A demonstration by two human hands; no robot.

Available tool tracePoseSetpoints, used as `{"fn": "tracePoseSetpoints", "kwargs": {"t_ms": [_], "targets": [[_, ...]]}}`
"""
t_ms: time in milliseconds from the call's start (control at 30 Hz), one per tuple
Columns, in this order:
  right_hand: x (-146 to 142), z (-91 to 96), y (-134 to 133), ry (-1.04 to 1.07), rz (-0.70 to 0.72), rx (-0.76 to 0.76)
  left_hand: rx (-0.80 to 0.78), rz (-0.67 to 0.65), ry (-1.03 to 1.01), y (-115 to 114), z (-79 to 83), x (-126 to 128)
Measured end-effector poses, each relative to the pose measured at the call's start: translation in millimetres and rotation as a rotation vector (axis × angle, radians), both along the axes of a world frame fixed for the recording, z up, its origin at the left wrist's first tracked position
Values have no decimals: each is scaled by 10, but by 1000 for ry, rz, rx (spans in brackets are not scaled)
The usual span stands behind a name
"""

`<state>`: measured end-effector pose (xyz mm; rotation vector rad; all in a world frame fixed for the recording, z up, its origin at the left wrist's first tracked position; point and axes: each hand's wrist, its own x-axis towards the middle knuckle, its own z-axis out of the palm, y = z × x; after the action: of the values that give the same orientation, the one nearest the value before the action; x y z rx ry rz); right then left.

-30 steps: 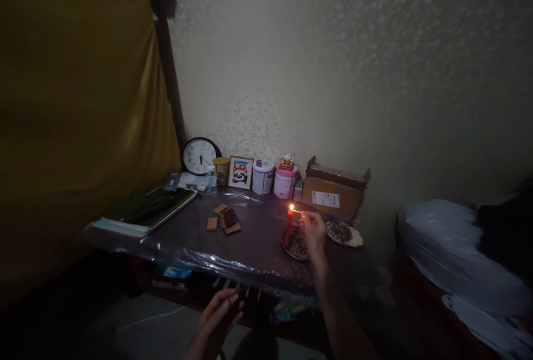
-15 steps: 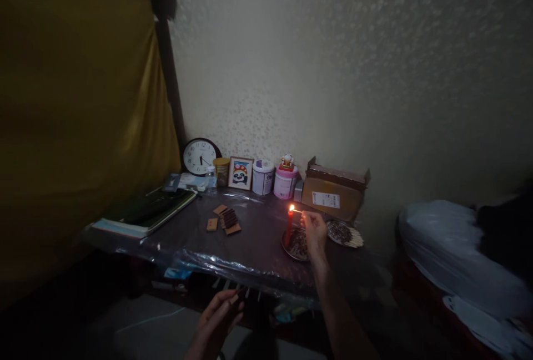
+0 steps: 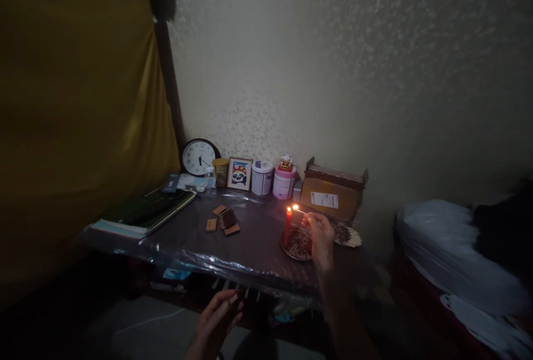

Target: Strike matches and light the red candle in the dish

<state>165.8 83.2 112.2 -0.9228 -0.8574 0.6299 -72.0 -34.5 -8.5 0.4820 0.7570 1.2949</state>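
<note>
My right hand [image 3: 320, 238] pinches a burning matchstick [image 3: 302, 211] between thumb and fingertips, its flame just right of the wick. A lit red candle [image 3: 288, 228] stands upright on a round metal dish [image 3: 296, 257] littered with dark bits. Behind my right wrist, another plate [image 3: 340, 232] carries dark bits and a fan of pale-stemmed matchsticks [image 3: 353, 237]. Low in front of the table edge, my left hand [image 3: 219, 315] is closed on a small dark brown flat piece [image 3: 240, 293], too dim to name. Several small brown cardboard pieces [image 3: 211, 224] lie left of the candle beside dark strips [image 3: 227, 219].
Plastic film covers the dark table [image 3: 254, 243]. Along the wall stand a clock [image 3: 200, 157], a framed panda picture [image 3: 239, 173], two tubs [image 3: 262, 178] and a cardboard box [image 3: 331, 191]. Books [image 3: 145, 213] lie left, beside a yellow curtain [image 3: 83, 127]. A white bag [image 3: 449, 249] sits right.
My right hand has drawn the match slightly right, away from the candle. One merged flame is now two: one on the wick, one on the match. My left hand stays put.
</note>
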Motion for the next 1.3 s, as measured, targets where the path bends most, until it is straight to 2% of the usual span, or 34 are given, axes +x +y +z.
{"fn": "tracePoseSetpoints", "kwargs": {"t_ms": [167, 267, 367, 467, 567, 700, 867, 967, 1100, 1300], "targets": [[79, 92, -159, 68, 55, -16, -2, -3, 3, 9, -21, 11], [202, 270, -289, 100, 90, -26, 12, -12, 13, -2, -7, 10], [369, 495, -460, 129, 190, 16, 20, -11, 9, -16, 19, 10], [464, 565, -601, 62, 269, 74, 23, -19, 8, -23, 15, 12], [410, 397, -631, -137, 247, -11, 40, -41, 11, -25, -18, 8], [303, 149, -577, -188, 235, -66, 48, -39, 15, -30, -32, -2], [300, 90, -623, -169, 304, -64, 21, -14, 14, -38, 34, 5], [233, -23, -674, -237, 345, -120, 28, -8, 9, -52, 60, 12], [184, -171, -698, -227, 330, -171, 25, -5, 16, -32, 3, 4], [217, -234, -689, -241, 364, -178, 6, 5, 20, 9, -81, -11]]}}
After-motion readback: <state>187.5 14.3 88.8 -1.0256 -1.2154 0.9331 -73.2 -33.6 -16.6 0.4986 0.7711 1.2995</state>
